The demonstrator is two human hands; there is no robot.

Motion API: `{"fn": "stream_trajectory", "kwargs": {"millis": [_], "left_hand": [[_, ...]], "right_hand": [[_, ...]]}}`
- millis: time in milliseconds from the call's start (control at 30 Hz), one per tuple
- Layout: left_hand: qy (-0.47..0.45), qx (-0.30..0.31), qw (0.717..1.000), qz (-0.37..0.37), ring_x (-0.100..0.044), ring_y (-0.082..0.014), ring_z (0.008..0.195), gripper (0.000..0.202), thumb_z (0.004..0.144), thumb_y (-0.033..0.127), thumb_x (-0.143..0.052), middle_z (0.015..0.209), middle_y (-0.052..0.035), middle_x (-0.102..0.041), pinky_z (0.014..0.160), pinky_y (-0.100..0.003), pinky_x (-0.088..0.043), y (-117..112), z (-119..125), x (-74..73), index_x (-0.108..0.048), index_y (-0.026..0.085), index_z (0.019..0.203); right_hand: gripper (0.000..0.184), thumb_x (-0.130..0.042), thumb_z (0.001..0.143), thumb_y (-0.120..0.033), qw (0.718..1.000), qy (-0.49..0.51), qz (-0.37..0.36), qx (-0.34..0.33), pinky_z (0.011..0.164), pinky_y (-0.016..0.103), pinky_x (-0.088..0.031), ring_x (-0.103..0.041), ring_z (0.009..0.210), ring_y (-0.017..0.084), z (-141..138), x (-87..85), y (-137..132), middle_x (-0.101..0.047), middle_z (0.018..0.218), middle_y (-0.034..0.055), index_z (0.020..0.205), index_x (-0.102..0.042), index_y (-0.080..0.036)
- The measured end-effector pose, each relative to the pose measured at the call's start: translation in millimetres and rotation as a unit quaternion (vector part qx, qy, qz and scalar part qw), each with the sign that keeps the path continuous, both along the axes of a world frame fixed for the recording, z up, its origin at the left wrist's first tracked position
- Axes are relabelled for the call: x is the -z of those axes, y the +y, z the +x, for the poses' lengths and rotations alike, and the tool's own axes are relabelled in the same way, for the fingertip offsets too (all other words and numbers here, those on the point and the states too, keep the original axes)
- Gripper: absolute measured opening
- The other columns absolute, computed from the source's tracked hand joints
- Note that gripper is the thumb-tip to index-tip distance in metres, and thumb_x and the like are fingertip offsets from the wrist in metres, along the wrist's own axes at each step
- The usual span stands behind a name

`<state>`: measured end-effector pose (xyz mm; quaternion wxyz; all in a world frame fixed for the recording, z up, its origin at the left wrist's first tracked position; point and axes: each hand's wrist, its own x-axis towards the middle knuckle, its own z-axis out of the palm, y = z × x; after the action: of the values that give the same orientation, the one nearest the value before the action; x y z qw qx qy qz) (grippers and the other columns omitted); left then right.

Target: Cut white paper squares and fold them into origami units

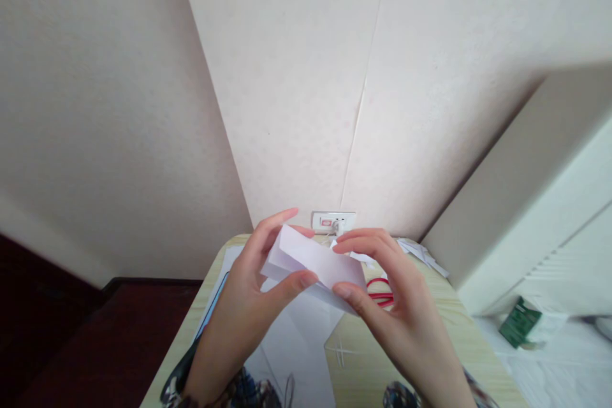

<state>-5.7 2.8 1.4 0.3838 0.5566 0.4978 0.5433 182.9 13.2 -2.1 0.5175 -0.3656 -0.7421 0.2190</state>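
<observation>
A folded piece of white paper (310,258) is held up above the small table, tilted down to the right. My left hand (258,274) grips its left part, thumb on the near side and fingers behind. At the other end, my right hand (392,287) holds it with the thumb on the near lower edge and the fingers curved over the top. Under the hands lies a larger white sheet (306,331), partly covered by my left wrist. Red scissor-like handles (381,293) show behind my right hand, their other end hidden.
The wooden-topped table (354,376) meets a wall with a socket (333,222) and a plug in it. White paper strips (423,254) lie at the back right. Thin white sticks (340,352) rest near the middle. A green packet (520,322) is off to the right, lower down.
</observation>
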Motion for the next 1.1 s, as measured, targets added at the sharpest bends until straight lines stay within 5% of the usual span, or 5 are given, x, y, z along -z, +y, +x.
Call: {"fn": "stream_trajectory", "kwargs": {"millis": [333, 633, 967, 1100], "left_hand": [[0.048, -0.044, 0.997, -0.043, -0.070, -0.0283, 0.097, 0.057, 0.075, 0.040, -0.071, 0.115, -0.0067, -0.073, 0.075, -0.037, -0.059, 1, 6, -10.6, -0.056, 0.025, 0.128], [0.059, -0.043, 0.996, -0.049, -0.068, -0.0270, 0.094, 0.065, 0.080, 0.044, -0.072, 0.119, -0.0063, -0.067, 0.067, -0.034, -0.059, 1, 4, -3.5, -0.047, 0.032, 0.139], [0.036, -0.025, 0.999, -0.013, -0.070, -0.0251, 0.100, 0.043, 0.082, 0.036, -0.072, 0.116, -0.0041, -0.069, 0.057, -0.026, -0.057, -2, 5, -4.3, -0.052, 0.031, 0.119], [0.061, -0.022, 0.998, 0.009, -0.068, -0.0249, 0.109, 0.033, 0.086, 0.032, -0.068, 0.122, -0.0030, -0.068, 0.076, -0.033, -0.060, -3, 4, -1.2, -0.057, 0.031, 0.117]], "right_hand": [[0.022, -0.058, 0.097, -0.014, 0.988, -0.119, 0.096, -0.016, 0.087, 0.029, -0.057, -0.064, 0.104, 0.018, 1, -5.0, -11, -0.061, 0.111, 0.0037, 0.110, -0.065, -0.030], [0.018, -0.059, 0.098, -0.021, 0.976, -0.184, 0.110, 0.030, 0.085, 0.036, -0.056, -0.064, 0.104, 0.023, 2, -0.3, -4, -0.063, 0.115, 0.0073, 0.115, -0.057, -0.026], [0.013, -0.054, 0.098, -0.015, 0.967, -0.214, 0.122, 0.067, 0.081, 0.041, -0.058, -0.065, 0.101, 0.026, 4, 0.2, 2, -0.065, 0.113, 0.0102, 0.105, -0.062, -0.023], [0.014, -0.054, 0.099, -0.019, 0.976, -0.170, 0.104, 0.082, 0.083, 0.042, -0.060, -0.066, 0.102, 0.026, 6, 1.8, 4, -0.065, 0.112, 0.0106, 0.094, -0.066, -0.022]]}}
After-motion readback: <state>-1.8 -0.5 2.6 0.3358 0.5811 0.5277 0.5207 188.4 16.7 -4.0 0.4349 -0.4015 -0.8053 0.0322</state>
